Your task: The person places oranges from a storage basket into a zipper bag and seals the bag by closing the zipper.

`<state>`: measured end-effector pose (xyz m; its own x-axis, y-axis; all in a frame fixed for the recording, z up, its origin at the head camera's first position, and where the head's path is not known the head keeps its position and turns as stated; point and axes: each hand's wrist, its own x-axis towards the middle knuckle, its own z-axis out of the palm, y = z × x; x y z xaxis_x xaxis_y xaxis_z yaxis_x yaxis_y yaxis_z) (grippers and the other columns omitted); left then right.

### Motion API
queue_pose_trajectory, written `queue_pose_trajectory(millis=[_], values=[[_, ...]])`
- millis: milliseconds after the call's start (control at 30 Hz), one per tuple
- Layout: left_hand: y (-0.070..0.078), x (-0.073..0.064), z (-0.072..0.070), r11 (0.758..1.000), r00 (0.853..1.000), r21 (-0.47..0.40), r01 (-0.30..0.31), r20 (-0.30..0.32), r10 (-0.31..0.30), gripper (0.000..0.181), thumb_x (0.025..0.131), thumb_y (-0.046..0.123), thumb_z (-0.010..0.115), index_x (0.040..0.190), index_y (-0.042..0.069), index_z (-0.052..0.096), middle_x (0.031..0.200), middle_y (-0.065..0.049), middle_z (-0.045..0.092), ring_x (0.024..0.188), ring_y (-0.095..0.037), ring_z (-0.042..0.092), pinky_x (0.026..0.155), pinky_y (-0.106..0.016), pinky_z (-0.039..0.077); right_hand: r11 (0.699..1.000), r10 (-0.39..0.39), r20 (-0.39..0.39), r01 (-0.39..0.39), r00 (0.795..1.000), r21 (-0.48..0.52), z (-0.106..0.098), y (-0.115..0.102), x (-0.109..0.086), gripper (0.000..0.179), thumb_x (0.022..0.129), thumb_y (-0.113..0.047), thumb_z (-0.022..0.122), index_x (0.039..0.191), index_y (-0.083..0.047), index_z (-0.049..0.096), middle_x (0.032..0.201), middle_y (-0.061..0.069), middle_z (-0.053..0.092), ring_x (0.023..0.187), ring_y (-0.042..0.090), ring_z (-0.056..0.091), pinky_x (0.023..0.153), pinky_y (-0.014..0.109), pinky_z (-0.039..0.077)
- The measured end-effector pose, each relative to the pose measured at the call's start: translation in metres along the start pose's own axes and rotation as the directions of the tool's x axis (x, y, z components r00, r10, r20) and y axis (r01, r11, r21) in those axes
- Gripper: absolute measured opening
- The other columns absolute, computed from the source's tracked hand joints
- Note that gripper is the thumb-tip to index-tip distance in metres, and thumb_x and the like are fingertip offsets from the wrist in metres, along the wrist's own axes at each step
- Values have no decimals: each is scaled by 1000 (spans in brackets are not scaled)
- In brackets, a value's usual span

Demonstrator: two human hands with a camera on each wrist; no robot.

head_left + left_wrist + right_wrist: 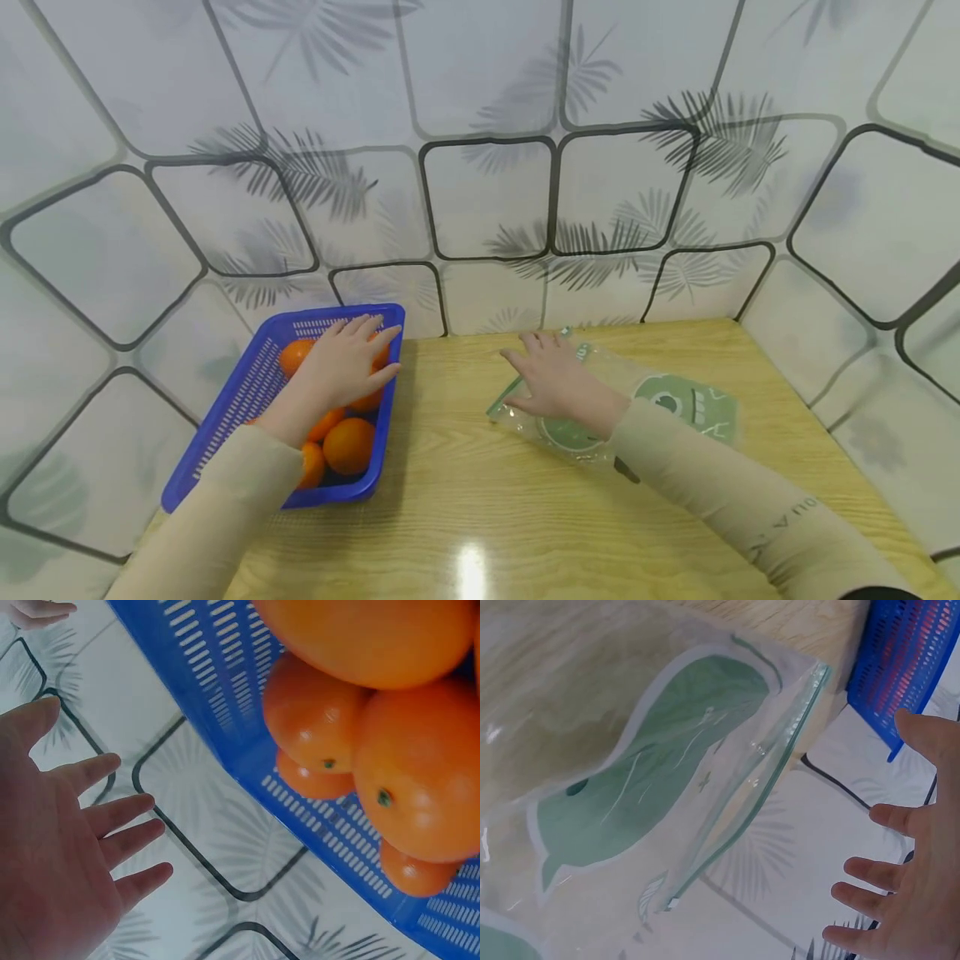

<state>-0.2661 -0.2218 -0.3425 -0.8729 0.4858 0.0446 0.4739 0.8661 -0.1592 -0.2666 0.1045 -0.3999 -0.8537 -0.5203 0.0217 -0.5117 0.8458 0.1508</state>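
My left hand point(341, 367) hovers over the blue plastic basket point(247, 387), fingers straight and spread, holding nothing. Several oranges point(349, 446) lie in that basket, some hidden behind the hand and forearm. In the left wrist view the oranges point(420, 765) show their stem ends. Over a clear zip bag point(686, 404) with green cartoon prints, my right hand point(551, 375) reaches out with spread fingers and grips nothing. The bag lies flat on the table, its zip edge point(799, 731) toward the basket and its mouth slightly parted in the right wrist view.
The wood-grain table point(450, 475) runs between basket and bag. A patterned wall covering point(487, 200) of leaves and dark outlines stands close behind and on both sides. Beneath the right forearm a small dark object point(626, 471) peeks out.
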Motion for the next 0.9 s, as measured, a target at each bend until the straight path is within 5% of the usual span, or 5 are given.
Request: queue_pose_trajectory(millis=[400, 900], values=[[28, 30, 0, 999, 999, -11, -37, 18, 38, 67, 107, 51, 54, 162, 14, 45, 166, -23, 43, 156, -43, 39, 128, -63, 28, 997, 47, 9, -48, 999, 66, 1, 20, -5, 81, 97, -63, 66, 158, -14, 48, 159, 27, 45, 144, 48, 47, 120, 67, 39], [68, 60, 6, 995, 992, 26, -95, 79, 93, 66, 108, 54, 50, 163, 18, 43, 167, -18, 43, 157, -39, 37, 130, -60, 27, 999, 32, 20, -32, 999, 34, 10, 32, -5, 77, 97, -59, 68, 156, -13, 50, 154, 27, 49, 141, 49, 50, 119, 68, 39]])
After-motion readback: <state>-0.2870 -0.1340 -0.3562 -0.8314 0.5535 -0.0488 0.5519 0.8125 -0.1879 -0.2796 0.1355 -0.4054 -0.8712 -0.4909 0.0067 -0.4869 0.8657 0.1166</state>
